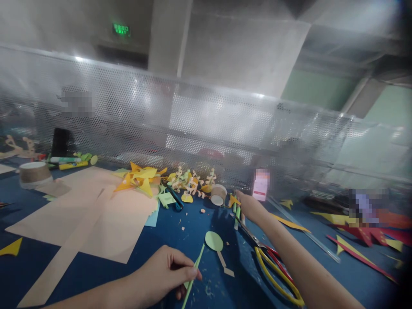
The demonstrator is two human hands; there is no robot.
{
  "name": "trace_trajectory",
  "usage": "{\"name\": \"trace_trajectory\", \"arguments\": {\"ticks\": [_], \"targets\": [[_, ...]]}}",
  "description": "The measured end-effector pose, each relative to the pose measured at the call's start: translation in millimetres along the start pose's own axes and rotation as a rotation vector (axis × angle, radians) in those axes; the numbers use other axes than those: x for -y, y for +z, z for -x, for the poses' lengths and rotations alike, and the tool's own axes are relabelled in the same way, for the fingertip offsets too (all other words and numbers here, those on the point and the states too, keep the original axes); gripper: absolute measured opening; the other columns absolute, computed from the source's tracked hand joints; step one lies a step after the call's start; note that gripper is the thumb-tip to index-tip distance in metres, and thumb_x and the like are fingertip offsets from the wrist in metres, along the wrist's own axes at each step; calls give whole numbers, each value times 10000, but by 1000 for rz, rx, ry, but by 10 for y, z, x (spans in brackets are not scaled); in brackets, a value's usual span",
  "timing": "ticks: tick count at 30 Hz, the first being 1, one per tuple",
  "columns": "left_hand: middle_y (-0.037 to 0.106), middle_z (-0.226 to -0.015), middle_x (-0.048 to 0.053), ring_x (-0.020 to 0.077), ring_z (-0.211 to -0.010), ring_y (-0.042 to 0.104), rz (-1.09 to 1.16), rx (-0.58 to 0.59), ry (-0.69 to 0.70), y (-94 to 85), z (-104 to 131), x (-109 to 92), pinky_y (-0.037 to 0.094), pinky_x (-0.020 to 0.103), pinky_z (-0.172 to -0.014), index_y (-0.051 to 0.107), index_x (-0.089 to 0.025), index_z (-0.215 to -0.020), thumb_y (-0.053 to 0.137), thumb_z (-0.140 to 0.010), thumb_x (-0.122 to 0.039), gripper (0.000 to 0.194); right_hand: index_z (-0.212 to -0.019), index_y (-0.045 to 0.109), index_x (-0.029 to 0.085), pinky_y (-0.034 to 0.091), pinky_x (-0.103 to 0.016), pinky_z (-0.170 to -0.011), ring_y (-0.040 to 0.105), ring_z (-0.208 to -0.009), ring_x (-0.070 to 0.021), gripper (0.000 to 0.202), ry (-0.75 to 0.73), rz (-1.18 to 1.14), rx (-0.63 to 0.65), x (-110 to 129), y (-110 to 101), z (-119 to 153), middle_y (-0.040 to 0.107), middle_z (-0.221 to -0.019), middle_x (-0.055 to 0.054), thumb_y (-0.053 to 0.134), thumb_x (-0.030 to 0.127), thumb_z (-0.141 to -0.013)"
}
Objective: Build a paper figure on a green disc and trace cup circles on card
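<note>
A thin light-green paper strip (200,255) is pinched between the thumb and fingers of my left hand (175,272), low in the middle of the head view. Just beyond it, a pale green paper disc (214,241) lies on the blue table, with small pale paper scraps below. My right hand (249,207) reaches forward to small green rolled pieces (237,213) and an orange paper piece; its fingers are partly hidden and blurred. Scissors with yellow and red handles (278,274) lie beneath my right forearm.
Large pale paper sheets (106,214) cover the left, with yellow and orange paper shapes (140,178) on top. Tape rolls (219,194), a blue-black cutter (175,198), a lit phone (261,185) and curled paper stand near the perforated metal screen (209,128). Red and yellow scraps lie right.
</note>
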State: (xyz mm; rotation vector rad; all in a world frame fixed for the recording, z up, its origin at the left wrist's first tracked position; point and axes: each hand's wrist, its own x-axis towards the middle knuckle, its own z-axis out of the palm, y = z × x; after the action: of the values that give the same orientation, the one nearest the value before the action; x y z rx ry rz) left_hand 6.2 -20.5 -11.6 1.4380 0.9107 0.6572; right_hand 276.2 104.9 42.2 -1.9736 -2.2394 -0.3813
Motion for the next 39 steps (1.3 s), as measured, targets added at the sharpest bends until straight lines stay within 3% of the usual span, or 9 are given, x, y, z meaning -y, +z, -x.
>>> {"name": "trace_trajectory", "arguments": {"ticks": [3,7,10,12,15,22,30,34,39], "targets": [[494,-504,-24,73,-414,469,21,-6,14,-6,-4,-1,374,184,-424,719,-97,-725,633,-648,-471,391,-969,585,147,473,-347,-730,603,-820,-174,194,43,-60,38,162,-87,134,630,-933,-57,485,284,-875],[474,-483,-38,76,-422,458,82,-48,6,-18,-17,-10,378,196,-449,709,-101,-726,634,-642,-487,402,-676,623,195,423,-229,-557,622,-624,-155,260,-60,-218,182,477,-205,423,662,-618,-13,483,346,-835],[450,-474,-52,77,-431,448,150,-79,-12,-30,-29,-10,380,201,-463,702,-109,-735,649,-621,-505,416,-646,616,200,381,-191,-489,603,-571,-137,80,-152,-317,314,610,-236,682,658,-604,12,652,269,-667],[449,-474,-53,79,-435,451,172,-65,-11,-38,-35,-5,376,199,-461,702,-113,-735,654,-615,-512,420,-639,612,197,362,-182,-460,586,-548,-134,105,-178,-352,384,617,-232,840,648,-597,18,684,163,-570],[456,-481,-51,75,-430,451,162,-33,0,-42,-43,10,371,197,-456,706,-115,-738,650,-627,-505,410,-663,600,199,362,-172,-452,574,-534,-123,119,-194,-413,439,573,-201,1000,637,-599,28,650,133,-577],[485,-471,-48,86,-434,461,246,-88,-18,-12,-61,37,390,215,-477,700,-116,-716,683,-600,-489,392,-916,592,203,425,-234,-622,589,-712,-166,200,-180,-506,167,642,-50,993,626,-831,-33,591,215,-716],[535,-581,-24,89,-529,478,371,-268,-9,-41,14,-145,400,208,-529,729,-134,-740,742,-573,-412,325,-885,648,209,400,-256,-809,563,-894,-177,193,-354,-548,109,882,11,904,657,-896,-38,496,134,-795],[562,-606,-16,103,-596,490,411,-292,28,-71,15,-156,411,208,-579,735,-159,-765,734,-602,-389,282,-890,634,198,443,-252,-727,589,-808,-165,188,-233,-922,112,1056,-80,1012,660,-876,-38,477,284,-833],[583,-644,-2,116,-614,500,367,-233,112,-75,4,-148,397,221,-602,727,-167,-800,689,-665,-396,269,-758,595,154,441,-250,-585,559,-614,-142,389,-69,-1533,423,1306,-131,1176,601,-657,-16,576,540,-711]]}}
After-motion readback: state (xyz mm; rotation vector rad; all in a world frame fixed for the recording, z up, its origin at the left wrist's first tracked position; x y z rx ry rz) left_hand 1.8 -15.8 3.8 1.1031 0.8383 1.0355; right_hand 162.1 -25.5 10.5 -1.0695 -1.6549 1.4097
